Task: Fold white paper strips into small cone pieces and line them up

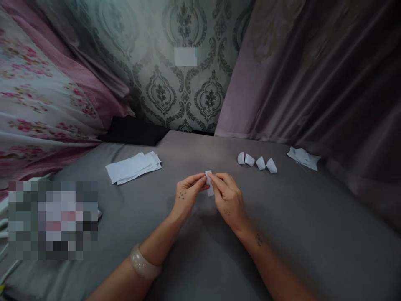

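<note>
Gently now: the small white paper (210,191) seems to need neat folds, so it looks best to line up its edges first and then press each fold flat with a fingertip. Too hard a squeeze might crumple it. The left hand (189,194) and the right hand (230,197) are both narrow, pinching the paper between them. It sits to the left of the row of four folded paper shapes (260,163), on its near side. The paper is thin and plain, with one end poking up over the fingertips and a bit hanging below. Fingers hide its middle, so I cannot tell how many folds it has. Some long paper strips (133,168) lie well left of the row.
</note>
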The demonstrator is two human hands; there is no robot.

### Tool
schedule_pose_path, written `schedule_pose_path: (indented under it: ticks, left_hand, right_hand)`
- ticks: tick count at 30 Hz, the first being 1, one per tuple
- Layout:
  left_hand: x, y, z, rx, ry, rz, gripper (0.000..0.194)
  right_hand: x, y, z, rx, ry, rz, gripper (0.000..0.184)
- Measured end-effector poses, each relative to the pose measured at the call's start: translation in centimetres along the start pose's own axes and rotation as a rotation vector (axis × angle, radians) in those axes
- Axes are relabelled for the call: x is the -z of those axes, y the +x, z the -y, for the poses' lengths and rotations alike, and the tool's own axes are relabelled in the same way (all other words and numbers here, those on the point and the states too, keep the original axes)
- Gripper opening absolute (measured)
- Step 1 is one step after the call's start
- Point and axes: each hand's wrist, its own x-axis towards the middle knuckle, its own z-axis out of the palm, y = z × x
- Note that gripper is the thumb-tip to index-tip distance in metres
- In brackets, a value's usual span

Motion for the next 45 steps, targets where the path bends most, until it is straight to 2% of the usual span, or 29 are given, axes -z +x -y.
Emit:
schedule_pose_path:
  ticks: [10, 19, 27, 34, 45]
  left_hand:
    - [-0.2, -0.4, -0.3, -0.004, 0.032, 0.048, 0.022]
    - [-0.2, -0.5, -0.4, -0.025, 0.077, 0.075, 0.024]
    - [-0.2, -0.4, -0.2, -0.029, 0.1, 0.074, 0.02]
    - [-0.3, -0.5, -0.4, -0.037, 0.116, 0.082, 0.019]
    - [0.1, -0.3, -1.1, -0.084, 0.226, 0.097, 0.015]
  right_hand:
    - [-0.2, 0.6, 0.7, -0.169, 0.174, -0.076, 0.017]
    - [-0.4, 0.8, 1.1, -0.223, 0.13, -0.132, 0.016]
    - [0.1, 0.9, 1.1, -0.238, 0.1, -0.063, 0.019]
    - [0.2, 1.1, 0.5, -0.32, 0.193, -0.017, 0.022]
    - [1.0, 1.4, 0.5, -0.298, 0.166, 0.082, 0.022]
